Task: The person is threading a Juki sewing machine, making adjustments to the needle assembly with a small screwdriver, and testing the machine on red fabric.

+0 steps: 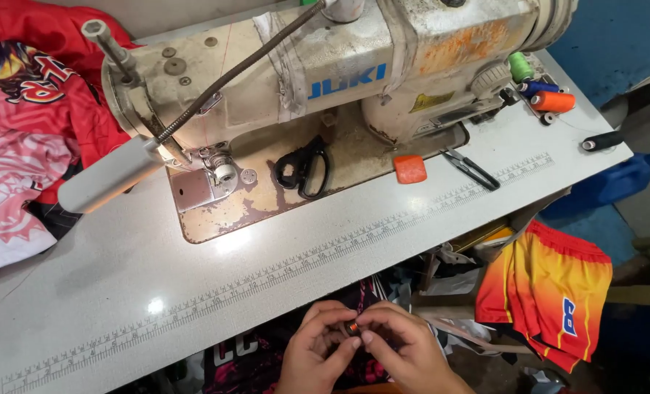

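Observation:
Below the table's front edge, my left hand [316, 349] and my right hand [398, 343] meet over my lap. Together they pinch a small round metal bobbin [352, 327] with a dark, orange-tinted core; both hands' fingertips press on it. A worn cream sewing machine [354, 66] stands on the white table [194, 270] beyond the hands. Dark printed fabric [245, 357] lies under my hands.
Black scissors [304, 168], an orange chalk piece [410, 168] and thread snips [472, 168] lie by the machine. Green, blue and orange thread spools [540, 86] stand at the right end. Red-and-pink garments [26, 124] are heaped at left; orange-red shorts [547, 292] hang at right.

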